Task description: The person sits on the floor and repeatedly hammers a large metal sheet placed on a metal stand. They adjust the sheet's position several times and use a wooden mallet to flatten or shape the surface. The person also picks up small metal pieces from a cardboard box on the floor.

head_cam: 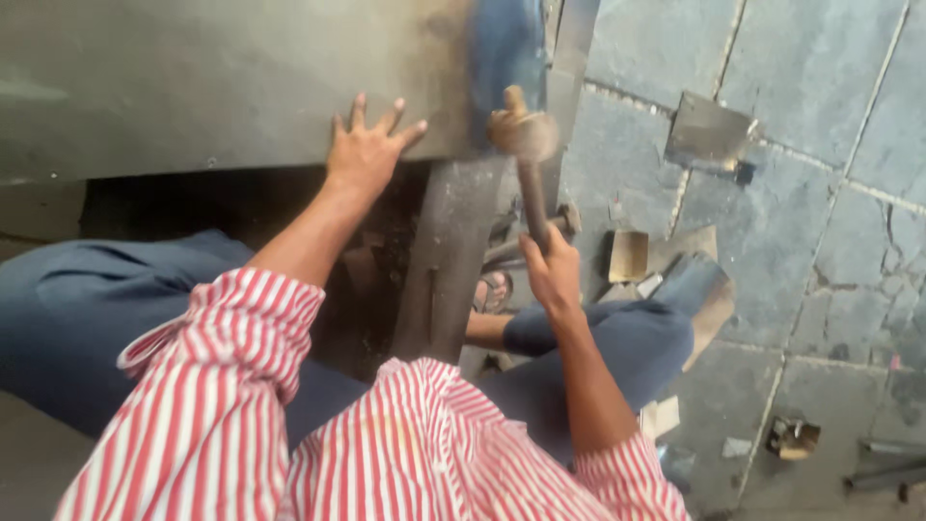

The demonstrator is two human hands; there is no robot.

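Right hand [552,275] clenched on mallet [526,159] handle, head raised over the metal sheet [193,87] edge. Left hand [367,150] spread flat, pinning sheet. Mid-hammering, likely; the next blow needs clearance from those fingers. Scrap plate [709,135] lies on floor beyond.

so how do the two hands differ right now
The left hand lies flat with fingers spread on the grey metal sheet; the right hand is curled shut around the hammer handle. The left hand reaches further from the body, at the sheet's edge; the right hand sits nearer, above the knee. Both are bare, below rolled red-striped sleeves.
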